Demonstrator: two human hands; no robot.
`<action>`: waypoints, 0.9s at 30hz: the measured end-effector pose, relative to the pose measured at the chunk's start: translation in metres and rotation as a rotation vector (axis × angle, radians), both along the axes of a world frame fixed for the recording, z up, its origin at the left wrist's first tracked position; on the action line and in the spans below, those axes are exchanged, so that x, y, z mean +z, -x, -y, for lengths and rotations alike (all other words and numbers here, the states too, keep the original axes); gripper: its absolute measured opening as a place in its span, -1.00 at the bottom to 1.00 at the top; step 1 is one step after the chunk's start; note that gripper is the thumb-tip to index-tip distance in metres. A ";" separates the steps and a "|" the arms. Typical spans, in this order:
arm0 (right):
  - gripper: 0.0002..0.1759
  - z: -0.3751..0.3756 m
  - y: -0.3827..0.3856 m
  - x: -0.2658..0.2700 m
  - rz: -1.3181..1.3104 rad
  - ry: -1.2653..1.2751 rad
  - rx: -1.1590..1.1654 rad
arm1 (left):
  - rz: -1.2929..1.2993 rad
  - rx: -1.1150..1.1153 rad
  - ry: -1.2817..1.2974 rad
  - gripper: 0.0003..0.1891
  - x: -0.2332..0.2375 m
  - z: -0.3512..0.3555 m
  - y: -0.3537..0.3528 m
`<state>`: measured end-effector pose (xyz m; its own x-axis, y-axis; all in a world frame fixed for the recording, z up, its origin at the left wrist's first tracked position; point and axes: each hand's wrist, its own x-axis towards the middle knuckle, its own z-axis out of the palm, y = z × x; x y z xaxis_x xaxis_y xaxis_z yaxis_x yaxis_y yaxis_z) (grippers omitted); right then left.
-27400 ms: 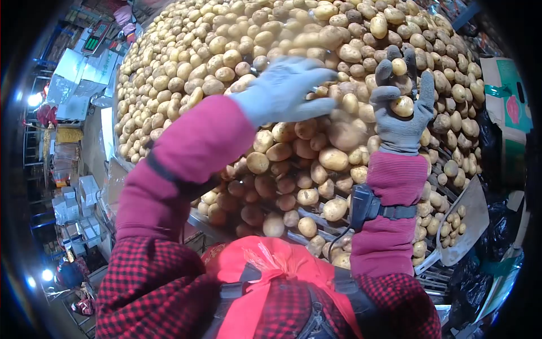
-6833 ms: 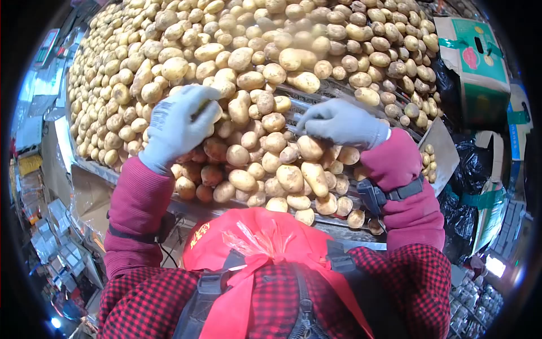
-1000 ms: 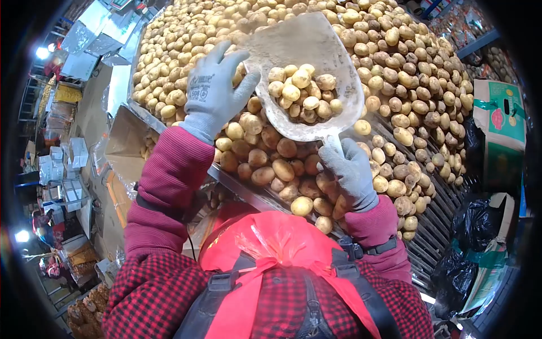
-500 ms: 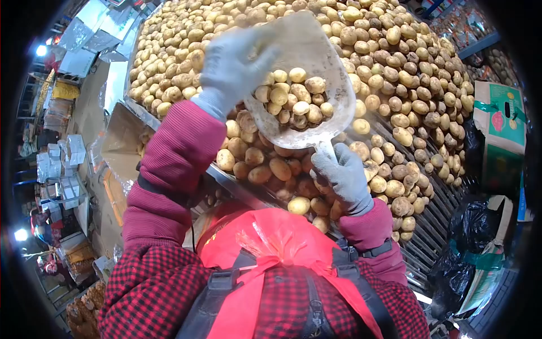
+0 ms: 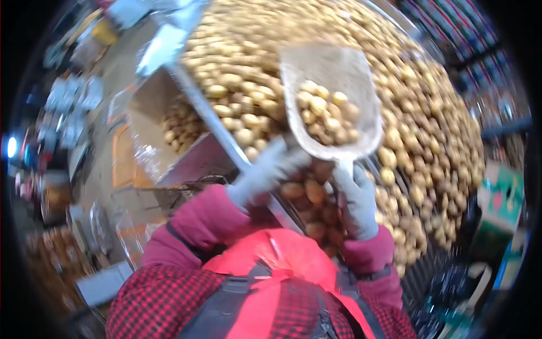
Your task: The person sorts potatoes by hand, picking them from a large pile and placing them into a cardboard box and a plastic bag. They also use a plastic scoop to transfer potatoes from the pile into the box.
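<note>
A pale, dirt-stained scoop (image 5: 333,61) holds a small heap of potatoes (image 5: 324,116) over the big potato pile. My right hand (image 5: 357,199), in a grey glove, is wrapped round the scoop's short handle. Beside the scoop's lower left edge is my left hand (image 5: 270,172), also gloved, with its fingers stretched out and nothing visible in them. Blur hides whether its fingertips touch the scoop. Below the scoop, between my hands, lie darker potatoes (image 5: 314,192).
A large potato pile (image 5: 435,141) covers the slatted surface. Left of its metal edge (image 5: 212,118) stands an open cardboard box (image 5: 149,107) with potatoes inside. At the right are a green-and-white carton (image 5: 502,192) and black plastic bags (image 5: 451,282).
My left hand has left the scoop's upper left side and come down beside its lower edge. The view has turned, bringing the cardboard box further in. Potatoes stay in the scoop.
</note>
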<state>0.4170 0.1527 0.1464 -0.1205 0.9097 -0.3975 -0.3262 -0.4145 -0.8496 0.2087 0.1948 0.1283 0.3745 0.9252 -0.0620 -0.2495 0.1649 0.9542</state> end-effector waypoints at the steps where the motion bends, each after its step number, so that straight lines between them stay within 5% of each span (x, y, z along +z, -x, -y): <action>1: -0.76 -0.005 0.012 0.011 0.059 0.019 0.030 | 0.004 -0.064 0.100 -0.53 0.001 0.010 0.002; 2: -0.76 -0.007 0.027 0.016 0.119 0.035 0.063 | -0.218 -0.202 0.389 -0.44 0.023 0.017 0.016; 4: -0.73 -0.007 0.051 -0.005 0.093 -0.105 0.095 | 0.104 -0.081 0.377 -0.47 -0.003 0.030 0.008; 6: -0.69 -0.005 0.065 -0.007 0.239 -0.247 0.214 | 0.167 -0.060 0.410 -0.52 -0.018 0.034 0.020; 9: -0.67 0.001 0.087 -0.012 0.036 -0.187 0.313 | 0.220 0.021 0.232 -0.49 -0.027 0.044 0.044; 11: -0.69 0.007 0.111 -0.012 0.020 -0.138 0.329 | 0.073 0.042 0.659 -0.50 0.007 0.054 0.071; 14: -0.62 0.003 0.119 -0.022 0.012 -0.086 0.430 | 0.369 0.301 0.544 -0.78 -0.020 0.064 0.069; 15: -0.64 0.001 0.124 -0.021 0.008 -0.077 0.509 | 0.319 0.313 0.575 -0.61 -0.024 0.069 0.076; 18: -0.74 0.007 0.150 -0.006 -0.010 0.005 0.481 | 0.591 0.323 0.581 -0.65 -0.024 0.080 0.086; 19: -0.75 0.006 0.145 -0.020 -0.021 -0.038 0.554 | 0.600 0.195 0.425 -0.65 -0.031 0.079 0.097; 20: -0.75 0.003 0.138 -0.033 -0.028 -0.081 0.625 | 0.296 0.257 0.372 -0.60 -0.037 0.082 0.104; 22: -0.62 0.009 0.143 -0.013 0.045 -0.123 0.639 | 0.370 0.280 0.155 -0.57 -0.038 0.079 0.120; 24: -0.60 0.008 0.130 -0.015 0.144 -0.118 0.627 | 0.592 0.333 0.522 -0.57 -0.030 0.072 0.137; 25: -0.60 0.006 0.123 -0.017 0.139 -0.128 0.615 | 0.345 0.407 0.181 -0.59 -0.027 0.075 0.142; 27: -0.62 0.001 0.110 -0.022 0.171 -0.124 0.554 | 0.417 0.548 0.367 -0.58 -0.014 0.078 0.153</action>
